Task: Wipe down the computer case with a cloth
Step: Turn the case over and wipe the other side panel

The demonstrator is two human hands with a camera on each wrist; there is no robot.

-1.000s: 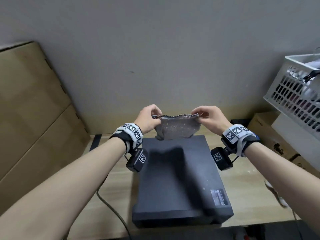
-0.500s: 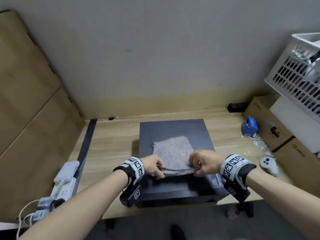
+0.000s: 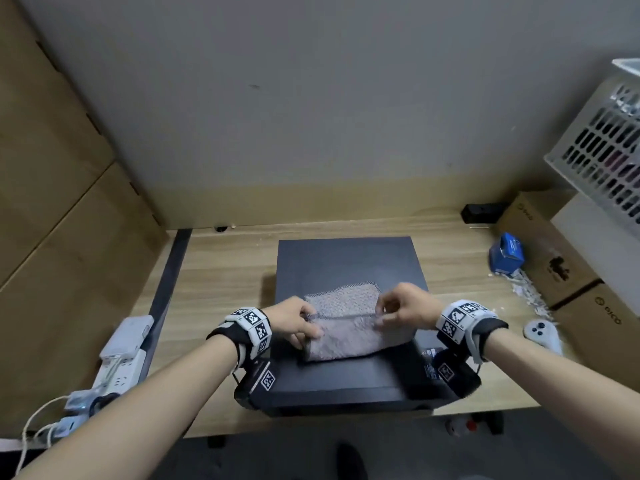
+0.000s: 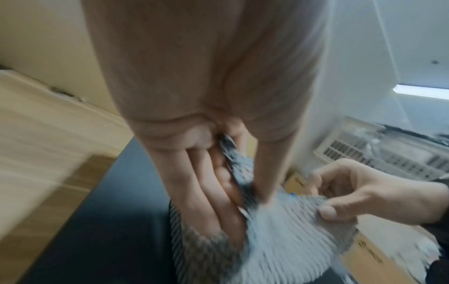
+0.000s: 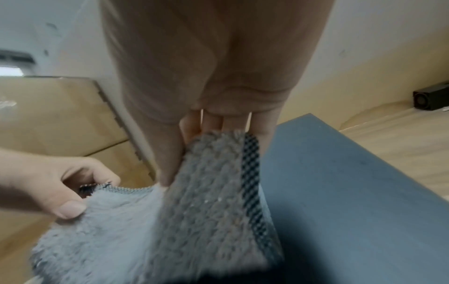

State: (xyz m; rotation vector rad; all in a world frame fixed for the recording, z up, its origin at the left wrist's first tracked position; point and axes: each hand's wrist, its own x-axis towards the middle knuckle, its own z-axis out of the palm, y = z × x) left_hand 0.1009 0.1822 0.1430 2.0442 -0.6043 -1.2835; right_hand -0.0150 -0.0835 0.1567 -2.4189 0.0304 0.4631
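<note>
A black computer case (image 3: 346, 261) lies flat on the wooden desk (image 3: 221, 271). A fluffy grey cloth (image 3: 346, 327) with a mesh edge rests on the case's near half, one edge lifted and stretched between both hands. My left hand (image 3: 298, 323) pinches the cloth's left corner, thumb on top (image 4: 264, 184). My right hand (image 3: 401, 310) pinches the right corner (image 5: 167, 173). In the right wrist view the cloth (image 5: 194, 201) hangs folded beside the case (image 5: 340, 192). The left wrist view shows the cloth (image 4: 279, 240) bunched under my fingers.
A power strip with cables (image 3: 117, 358) lies at the desk's left edge. Cardboard panels (image 3: 52, 202) stand on the left. On the right are a blue box (image 3: 507, 252), a white controller (image 3: 542, 336), cardboard boxes (image 3: 554, 258) and a white basket (image 3: 602, 150). A small black box (image 3: 481, 213) sits by the wall.
Both hands brought the cloth down from in front of the wall onto the case. Its near edge is now lifted and drawn over the part lying flat.
</note>
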